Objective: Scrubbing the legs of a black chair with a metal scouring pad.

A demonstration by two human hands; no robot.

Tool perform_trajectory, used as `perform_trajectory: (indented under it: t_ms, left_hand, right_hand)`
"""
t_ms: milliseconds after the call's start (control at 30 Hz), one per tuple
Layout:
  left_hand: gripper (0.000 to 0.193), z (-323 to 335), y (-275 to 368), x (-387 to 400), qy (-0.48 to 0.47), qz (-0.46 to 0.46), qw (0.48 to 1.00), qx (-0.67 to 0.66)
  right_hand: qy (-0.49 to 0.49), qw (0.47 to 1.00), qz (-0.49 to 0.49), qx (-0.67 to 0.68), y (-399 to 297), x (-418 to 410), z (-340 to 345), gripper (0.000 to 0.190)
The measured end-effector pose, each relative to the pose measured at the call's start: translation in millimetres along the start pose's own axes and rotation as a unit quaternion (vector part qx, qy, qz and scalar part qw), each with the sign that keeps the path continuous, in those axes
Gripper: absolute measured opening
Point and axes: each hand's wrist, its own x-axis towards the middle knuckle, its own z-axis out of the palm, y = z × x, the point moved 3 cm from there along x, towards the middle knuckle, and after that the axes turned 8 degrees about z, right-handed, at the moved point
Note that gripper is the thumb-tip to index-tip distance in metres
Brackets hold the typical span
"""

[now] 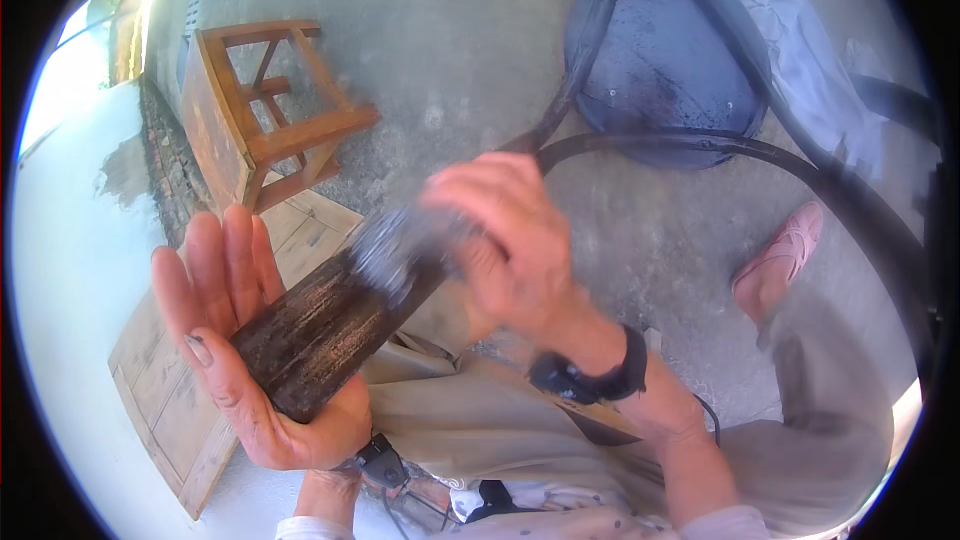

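Note:
A dark, worn wooden leg (pixel 319 337) slants across the view, its blunt end lying against the palm of my left hand (pixel 259 360). The fingers of that hand are straight and raised on the far side of the wood, and the thumb lies along the near side. My right hand (pixel 510 240) is curled over the upper part of the leg. Under its fingers a silvery-grey wad (pixel 394 251) touches the wood; motion blur hides its exact kind. Pale brown streaks show on the leg's dark face. Beyond my right hand, its link to the curved frame is hidden.
Curved dark wooden bars (pixel 750 142) stretch over a round blue-grey panel (pixel 667 52) with screws. White cloth (pixel 795 37) lies beside it. At left, a wooden stool (pixel 281 112) rests on its side near a pale wooden panel (pixel 176 405). A pink-shod foot (pixel 780 255) stands at right.

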Motion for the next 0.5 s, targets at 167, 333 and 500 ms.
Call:
perform_trajectory:
  t_ms: [167, 333, 500]
  left_hand:
    - [0.054, 11, 4, -1, -0.008, 0.007, 0.999, -0.051]
    - [0.054, 8, 8, 0, 0.032, 0.01, 0.999, 0.025]
    - [0.054, 7, 7, -2, 0.007, 0.026, 0.999, -0.018]
  right_hand:
    - [0.099, 0.95, 0.151, -0.257, 147, -4, -69, 0.017]
    - [-0.001, 0.998, 0.057, -0.014, 49, 9, -29, 0.018]
    - [0.064, 0.96, 0.138, -0.236, 141, 0, -64, 0.014]
